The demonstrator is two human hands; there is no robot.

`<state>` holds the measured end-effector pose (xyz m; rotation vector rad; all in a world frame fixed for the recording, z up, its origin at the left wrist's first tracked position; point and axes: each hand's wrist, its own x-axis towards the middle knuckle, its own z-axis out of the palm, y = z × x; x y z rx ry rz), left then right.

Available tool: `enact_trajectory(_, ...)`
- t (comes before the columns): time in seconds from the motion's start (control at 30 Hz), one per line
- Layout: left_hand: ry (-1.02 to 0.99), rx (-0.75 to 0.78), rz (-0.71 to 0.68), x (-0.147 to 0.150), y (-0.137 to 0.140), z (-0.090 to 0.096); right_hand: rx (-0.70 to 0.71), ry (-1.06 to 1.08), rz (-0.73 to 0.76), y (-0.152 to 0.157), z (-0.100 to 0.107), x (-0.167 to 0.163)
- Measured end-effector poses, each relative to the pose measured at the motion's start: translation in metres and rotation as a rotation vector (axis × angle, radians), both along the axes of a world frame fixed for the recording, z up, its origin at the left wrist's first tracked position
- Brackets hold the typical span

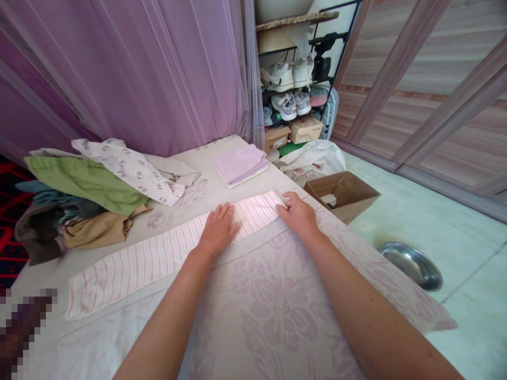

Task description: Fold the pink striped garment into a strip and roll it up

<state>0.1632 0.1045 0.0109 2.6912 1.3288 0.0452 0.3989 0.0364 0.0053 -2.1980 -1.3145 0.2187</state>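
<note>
Pink-and-white striped trousers (146, 261), folded into a long strip, lie across the flowered bed cover. My left hand (217, 227) rests flat on the strip right of its middle, fingers stretched out and pressing lightly on the cloth. At the strip's right end, my right hand (299, 214) has its fingers curled at the corner, with thumb and forefinger closed on the edge. Beyond the strip sits a folded lilac cloth (241, 161) on top of a pale one.
To the left is a heap of loose clothes, with a green garment (85, 182) and a spotted one (130, 169). Purple curtains (158, 68) hang behind. Beyond the bed's right edge are a cardboard box (344, 192), a metal bowl (412, 264) and a shoe rack (304, 50).
</note>
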Motion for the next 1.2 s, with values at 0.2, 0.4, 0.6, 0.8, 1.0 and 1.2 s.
enact_trajectory(0.2,0.042,0.029,0.022,0.007,-0.004,-0.009,0.044,0.037,-0.013,0.001,-0.002,0.001)
enact_trajectory(0.4,0.032,0.060,-0.011,0.004,-0.011,-0.009,0.203,0.209,-0.018,0.004,-0.008,0.002)
enact_trajectory(0.6,0.044,0.023,-0.011,0.006,-0.016,-0.010,0.425,0.443,0.056,0.007,-0.004,-0.010)
enact_trajectory(0.8,0.024,0.050,-0.009,0.006,-0.016,-0.012,0.477,0.639,0.188,0.017,0.023,-0.040)
enact_trajectory(1.0,0.009,0.053,-0.020,0.006,-0.018,-0.011,0.435,0.643,0.357,0.033,0.045,-0.076)
enact_trajectory(1.2,-0.039,0.074,-0.040,0.005,-0.018,-0.009,0.264,0.790,0.520,0.039,0.044,-0.110)
